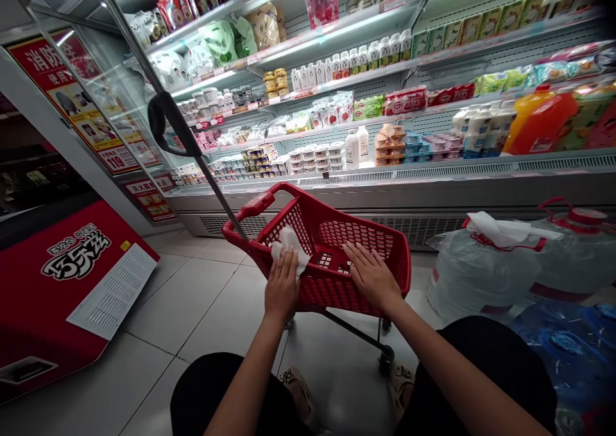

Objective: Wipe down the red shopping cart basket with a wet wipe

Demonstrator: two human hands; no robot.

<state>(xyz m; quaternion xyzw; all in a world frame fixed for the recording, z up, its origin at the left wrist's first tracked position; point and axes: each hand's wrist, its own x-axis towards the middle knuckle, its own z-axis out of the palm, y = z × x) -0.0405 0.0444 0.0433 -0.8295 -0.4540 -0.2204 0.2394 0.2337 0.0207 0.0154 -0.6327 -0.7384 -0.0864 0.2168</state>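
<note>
One red shopping cart (332,288) stands on the floor between the person's knees and a chilled case, its long near rim facing the person. A crumpled white cloth (290,238) lies over that rim toward the left end. The left hand (283,280) is laid on the cloth with fingers stretched forward; with the thumb side poorly shown, I cannot tell whether it pinches the cloth or only presses it. The right hand (373,277) clasps nothing: its fingers are extended and slightly spread across the near rim, farther right.

At the cart's left end a slanting metal pole (219,195) with a black loop handle (174,124) rises past the person's left. Beneath, the dark wheels (385,360) sit close to the person's shoes (402,384), so the near side is tight. Widest open room is leftward, where pale floor tiles (192,295) run to a red freezer (58,295). On the right, large water bottles (486,269) crowd near the cart's end. Beyond the far rim, the chilled case (462,189) closes that side, its lit shelves packed with cartons, tubs and bottled drinks.
</note>
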